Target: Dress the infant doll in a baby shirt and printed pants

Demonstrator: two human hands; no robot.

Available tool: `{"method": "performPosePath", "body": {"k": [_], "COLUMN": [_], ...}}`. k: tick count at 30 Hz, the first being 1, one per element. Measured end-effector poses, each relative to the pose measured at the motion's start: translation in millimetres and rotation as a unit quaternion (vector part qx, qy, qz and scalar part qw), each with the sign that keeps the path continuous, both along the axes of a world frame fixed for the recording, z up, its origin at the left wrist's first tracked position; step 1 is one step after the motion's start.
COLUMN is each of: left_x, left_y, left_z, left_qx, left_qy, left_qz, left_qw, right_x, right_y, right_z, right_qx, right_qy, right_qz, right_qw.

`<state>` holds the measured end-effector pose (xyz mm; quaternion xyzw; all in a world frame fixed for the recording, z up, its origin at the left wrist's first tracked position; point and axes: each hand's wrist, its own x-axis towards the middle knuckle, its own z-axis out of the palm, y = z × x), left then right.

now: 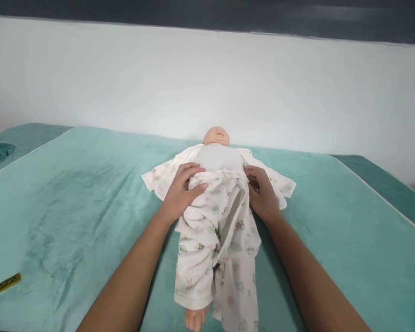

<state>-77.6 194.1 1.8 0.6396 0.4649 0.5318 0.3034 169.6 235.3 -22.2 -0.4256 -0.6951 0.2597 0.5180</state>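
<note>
A baby doll (217,136) lies on its back, head away from me, in an unfastened white printed jacket (278,181) with its sleeves spread out. White printed baby pants (224,216) cover its lower body up to the waist. One foot (196,318) shows below the leg on the left; the other leg of the pants looks flat, its foot not visible. At the left side of the waistband, my left hand (183,189) rests with thumb and fingers apart. My right hand (263,191) has its fingers curled at the right side of the waistband; its fingertips are partly hidden.
A green cloth (90,207) with light piping covers the surface under the doll. Behind the doll's head rises a white wall (207,83) with a dark band (207,16) above it. A yellow strip with black markings (3,286) lies at the near left.
</note>
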Motion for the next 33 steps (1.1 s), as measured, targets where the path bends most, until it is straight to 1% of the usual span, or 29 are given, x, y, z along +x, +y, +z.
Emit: {"method": "performPosePath", "body": {"k": [2,4,6,8,11,14,17,19,20,23,25,27,29,30,32,33], "left_x": [4.6,9.1,12.5,14.9,18.4,23.6,28.2,28.1,26.6,18.1,12.2,9.1,9.2,10.0,11.9,12.6], "left_y": [2.2,5.5,8.5,10.3,10.1,9.2,13.0,20.7,26.4,48.8,63.8,74.5,79.2,79.7,78.6,78.1], "left_z": [0.8,1.5,3.3,6.7,13.8,21.2,26.1,26.3,25.3,18.4,12.0,6.1,2.2,1.2,1.1,2.0], "left_qx": [0.027,0.052,0.064,0.065,0.064,0.058,0.054,0.036,0.018,-0.048,-0.080,-0.094,-0.074,-0.047,0.019,0.041], "left_qy": [0.050,0.078,0.109,0.162,0.260,0.325,0.366,0.363,0.344,0.236,0.157,0.109,0.110,0.125,0.164,0.182], "left_qz": [0.021,0.045,0.059,0.063,0.060,0.066,0.087,0.115,0.132,0.170,0.170,0.162,0.162,0.163,0.156,0.147], "left_qw": [0.998,0.995,0.990,0.983,0.962,0.941,0.925,0.924,0.929,0.956,0.969,0.976,0.978,0.977,0.974,0.971], "right_x": [-0.4,-2.4,-5.6,-8.8,-11.4,-12.9,-17.6,-22.4,-24.6,-28.2,-27.4,-25.0,-22.5,-21.5,-20.5,-20.5], "right_y": [0.6,0.3,-0.9,-1.5,3.7,19.0,38.4,48.1,51.1,53.6,52.8,52.6,53.5,54.3,56.4,58.0], "right_z": [1.8,5.0,8.9,13.4,21.3,31.4,41.9,46.4,47.2,43.6,38.4,33.9,31.7,31.6,33.1,34.3], "right_qx": [0.086,0.122,0.115,0.085,0.040,0.034,0.027,0.011,0.000,-0.035,-0.019,0.035,0.077,0.083,0.071,0.062], "right_qy": [-0.047,-0.071,-0.072,-0.084,-0.149,-0.226,-0.291,-0.309,-0.306,-0.264,-0.231,-0.207,-0.195,-0.194,-0.208,-0.222], "right_qz": [-0.006,-0.005,-0.010,-0.025,-0.061,-0.081,-0.081,-0.086,-0.088,-0.086,-0.075,-0.053,-0.016,0.000,0.015,0.010], "right_qw": [0.995,0.990,0.991,0.992,0.986,0.970,0.953,0.947,0.948,0.960,0.970,0.976,0.978,0.978,0.976,0.973]}}
